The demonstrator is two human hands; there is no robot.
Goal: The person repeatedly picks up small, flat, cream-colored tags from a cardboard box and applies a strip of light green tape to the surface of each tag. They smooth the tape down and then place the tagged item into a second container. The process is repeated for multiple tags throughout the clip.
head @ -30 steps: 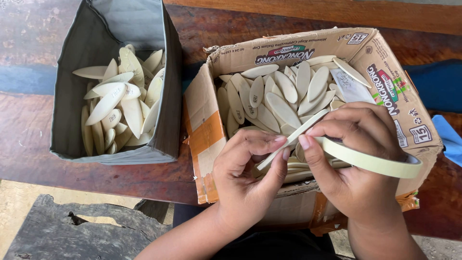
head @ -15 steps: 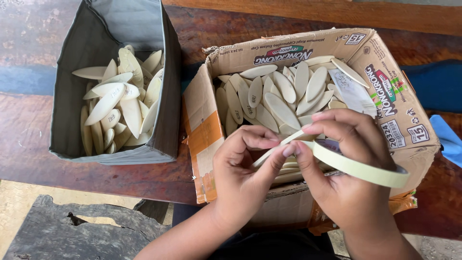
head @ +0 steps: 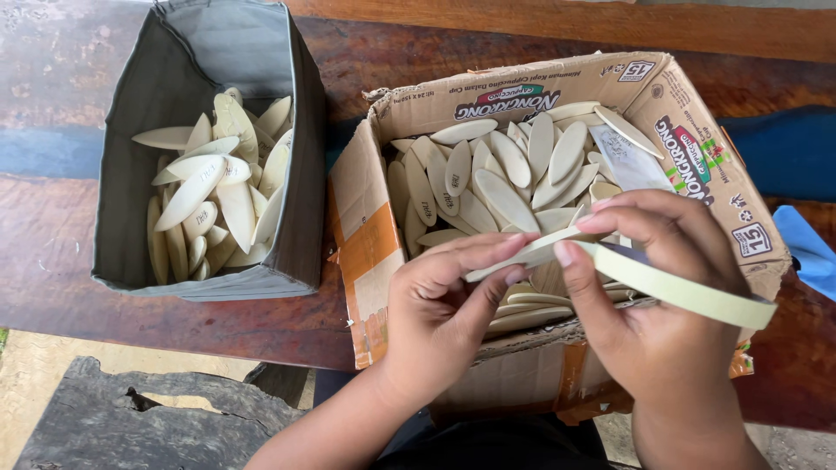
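Both hands sit over the near right part of the brown cardboard box, which is packed with pale flat oval wooden pieces. The left hand pinches one thin pale oval wooden slip between thumb and fingertips. The right hand pinches the other end of that slip and also carries a pale green roll of tape looped round its fingers, the ring poking out to the right past the box wall. So the slip is held up just above the box contents, bridged between both hands.

Room-wise: the box's near wall is crumpled and hangs over the front edge of the dark worn wooden table, so the wrists come in from off the table. There's a narrow bare strip of tabletop between this box and the grey fabric-sided box on the left, which holds more of the same ovals, heaped toward its right side. Far edge of the table is open.

Labels: the cardboard box has a colourful red and green printed logo on the inside of its far flap and another on the right flap, plus orange tape bands on the left wall. Something blue lies at the right edge.
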